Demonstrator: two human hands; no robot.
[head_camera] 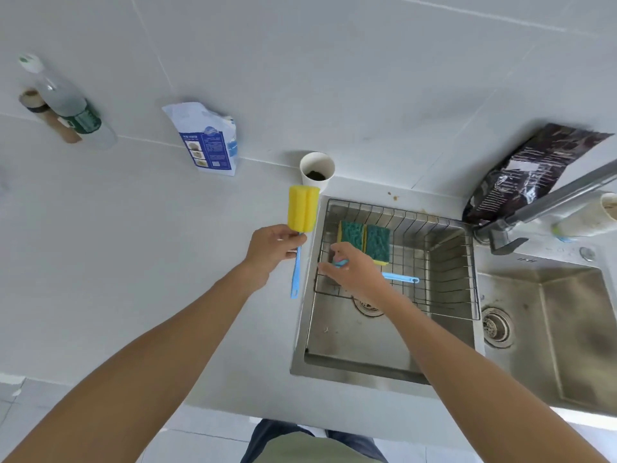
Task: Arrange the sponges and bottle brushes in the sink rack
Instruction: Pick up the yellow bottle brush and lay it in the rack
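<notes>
white counter, left hand (273, 243) fingers pinching yellow bottle brush (302, 212), right hand (357, 272) fingers spread over sink rack (444, 262)

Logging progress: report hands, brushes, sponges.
Left hand holds yellow brush over counter. Right hand setting second brush in rack. Two sponges racked. Nothing blocking.

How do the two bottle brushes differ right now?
The left-hand brush is above the counter, outside the rack, held by the left hand; the rack brush lies in the rack under the right hand.
The left-hand brush stands roughly upright with its yellow sponge head showing; the rack brush lies flat with its head hidden.
Both have light blue handles.
</notes>
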